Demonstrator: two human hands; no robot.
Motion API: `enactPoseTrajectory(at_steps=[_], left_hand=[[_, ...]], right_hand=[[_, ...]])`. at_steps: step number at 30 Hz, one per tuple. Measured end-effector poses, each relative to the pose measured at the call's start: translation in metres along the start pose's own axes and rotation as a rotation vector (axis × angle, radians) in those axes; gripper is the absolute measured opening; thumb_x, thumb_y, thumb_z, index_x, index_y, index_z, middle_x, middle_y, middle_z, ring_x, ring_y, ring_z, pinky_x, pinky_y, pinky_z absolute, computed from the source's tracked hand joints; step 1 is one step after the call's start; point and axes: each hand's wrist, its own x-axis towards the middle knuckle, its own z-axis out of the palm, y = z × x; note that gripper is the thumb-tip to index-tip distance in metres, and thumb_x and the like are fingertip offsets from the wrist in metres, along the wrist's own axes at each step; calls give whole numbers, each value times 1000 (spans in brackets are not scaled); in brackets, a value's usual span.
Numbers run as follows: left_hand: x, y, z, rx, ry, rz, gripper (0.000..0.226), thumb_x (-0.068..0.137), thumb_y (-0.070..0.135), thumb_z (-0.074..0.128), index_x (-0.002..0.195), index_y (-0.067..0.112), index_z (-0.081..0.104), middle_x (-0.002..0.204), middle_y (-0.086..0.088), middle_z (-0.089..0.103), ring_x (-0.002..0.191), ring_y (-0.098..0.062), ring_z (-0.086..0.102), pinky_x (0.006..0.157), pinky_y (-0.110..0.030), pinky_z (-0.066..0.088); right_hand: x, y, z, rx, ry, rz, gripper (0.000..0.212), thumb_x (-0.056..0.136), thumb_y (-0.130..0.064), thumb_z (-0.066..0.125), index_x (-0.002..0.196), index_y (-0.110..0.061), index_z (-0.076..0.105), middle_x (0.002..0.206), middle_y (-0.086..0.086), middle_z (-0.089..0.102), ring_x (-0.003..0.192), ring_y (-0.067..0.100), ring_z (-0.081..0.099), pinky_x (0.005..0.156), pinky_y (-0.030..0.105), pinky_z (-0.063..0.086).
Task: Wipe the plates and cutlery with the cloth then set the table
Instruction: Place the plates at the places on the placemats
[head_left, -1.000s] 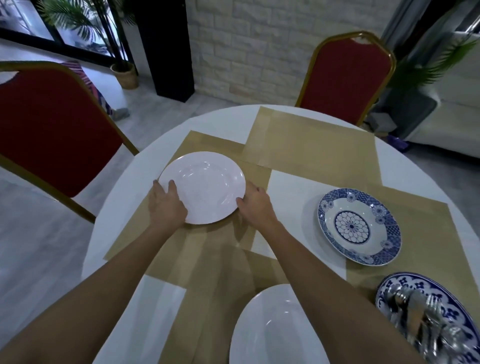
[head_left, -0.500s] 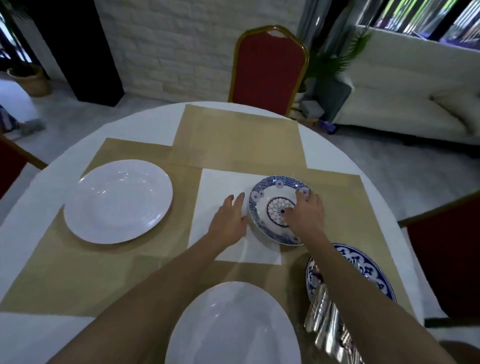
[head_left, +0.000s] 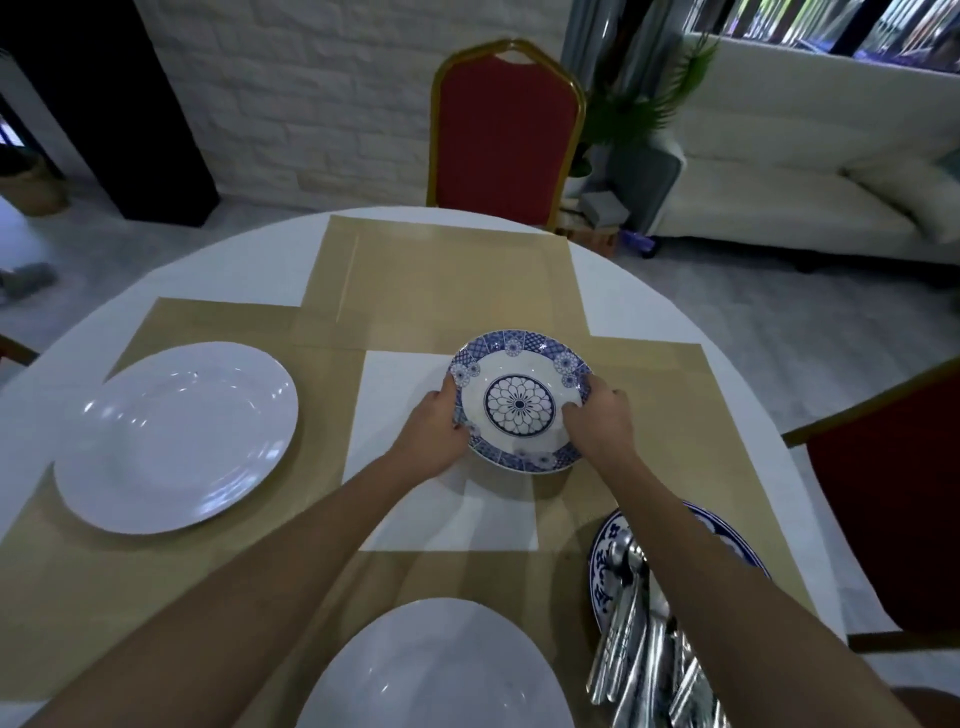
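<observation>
A blue-patterned plate (head_left: 521, 371) is held at the table's middle, lifted slightly with a shadow beneath it. My left hand (head_left: 435, 434) grips its left rim and my right hand (head_left: 600, 421) grips its right rim. A white plate (head_left: 176, 436) lies on the left placemat. Another white plate (head_left: 436, 670) sits at the near edge. At the near right, a second blue-patterned plate (head_left: 727, 540) carries a pile of metal cutlery (head_left: 639, 649). No cloth is in view.
Tan placemats (head_left: 441, 275) cover the round white table (head_left: 208, 270). A red chair (head_left: 501, 130) stands at the far side and another (head_left: 893, 519) at the right. A white sofa (head_left: 805, 171) is beyond.
My hands left the white plate on the left and moved to the blue-patterned plate. Both now grip its rim and it has shifted toward the far side, slightly lifted.
</observation>
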Motion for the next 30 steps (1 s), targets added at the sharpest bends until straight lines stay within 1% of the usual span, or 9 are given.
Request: enactPoseTrajectory(at_steps=[5,9,14,18,22,24,27,28,30], left_hand=[[52,-9,-39,63,75,-41,69,86,4,52,147,14,22,121,-21,56,108,-36,55,86,-34,45],[100,-24,-65,58,96,-62,70,85,5,52,147,14,21,118,-19,60,102,-36,59,84,-44,52],[153,-39,-87,102,131,-40,65,88,1,49,146,17,24,129,-14,57,114,-31,56,95,-35,44],[176,-49,-93,88,120,-6,67,87,-5,45,147,17,24,133,-11,55,118,-29,53,101,-40,43],[186,-60,-90,129,107,-47,62,92,0,42,149,17,23,136,-11,52,120,-29,52,100,-37,42],[184,-62,-86,122,123,-73,59,96,6,40,149,21,21,135,-10,53,118,-29,52,97,-34,42],[175,-50,-77,64,206,-123,53,98,9,37,148,21,23,136,-8,51,119,-30,51,94,-30,38],[170,-42,-74,76,219,-138,53,98,10,38,148,18,23,139,-11,47,121,-31,48,96,-30,36],[155,-27,-66,118,228,-157,53,98,12,40,149,11,23,144,-16,37,126,-32,44,101,-31,33]], right_hand=[[51,-47,11,88,1,-93,39,83,-13,53,121,-7,60,110,18,64,105,36,57,86,36,47],[95,-85,19,202,-37,-122,32,86,-15,55,115,-4,62,108,13,67,99,31,60,75,27,42],[143,-114,37,387,-86,-95,28,87,-23,60,110,-9,64,92,3,64,80,18,58,58,25,40],[165,-124,50,465,-113,-90,28,86,-27,61,108,-12,65,92,2,64,84,19,60,65,26,40],[173,-120,56,547,-161,-78,23,86,-26,62,106,-15,63,86,-5,62,81,15,59,67,25,41],[168,-117,55,596,-204,-66,25,87,-23,62,111,-17,60,91,-8,59,80,8,56,67,21,42],[153,-111,46,641,-242,-78,54,75,-31,64,127,-19,58,120,-3,59,103,15,59,91,32,48],[147,-109,40,615,-242,-95,51,75,-32,62,125,-22,60,126,0,59,107,18,59,97,36,47],[131,-104,26,500,-244,-126,43,86,-27,58,128,-20,57,135,4,54,116,20,54,98,31,41]])
